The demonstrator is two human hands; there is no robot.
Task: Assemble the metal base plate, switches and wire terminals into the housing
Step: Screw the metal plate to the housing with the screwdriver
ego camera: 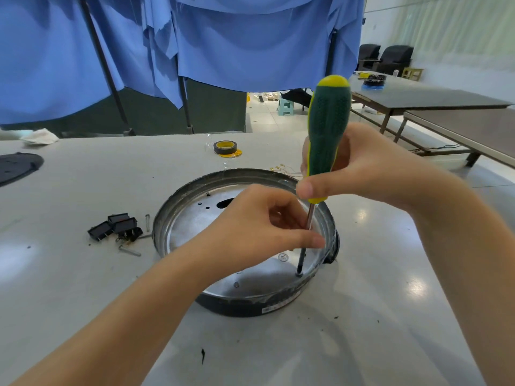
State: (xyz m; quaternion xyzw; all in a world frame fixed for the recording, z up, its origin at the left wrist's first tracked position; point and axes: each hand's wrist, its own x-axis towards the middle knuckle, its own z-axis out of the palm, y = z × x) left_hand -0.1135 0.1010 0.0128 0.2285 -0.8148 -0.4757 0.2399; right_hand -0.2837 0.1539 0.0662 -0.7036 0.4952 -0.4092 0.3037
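Note:
A round black housing (250, 306) sits on the table with the shiny metal base plate (192, 221) lying inside it. My right hand (362, 168) grips the green and yellow handle of a screwdriver (328, 129), held upright. Its tip rests on a screw (299, 273) near the plate's right rim. My left hand (262, 227) pinches the screwdriver's metal shaft just above the plate. Several black switches (117, 225) lie in a cluster left of the housing. Thin wire terminals (280, 168) with gold ends lie behind the housing.
Loose screws (129, 250) lie beside the switches. A roll of tape (225, 147) stands at the back of the table, a black round cover (16, 167) at the far left edge, a white cloth (40, 136) behind it. Blue drapes hang beyond; other tables stand to the right.

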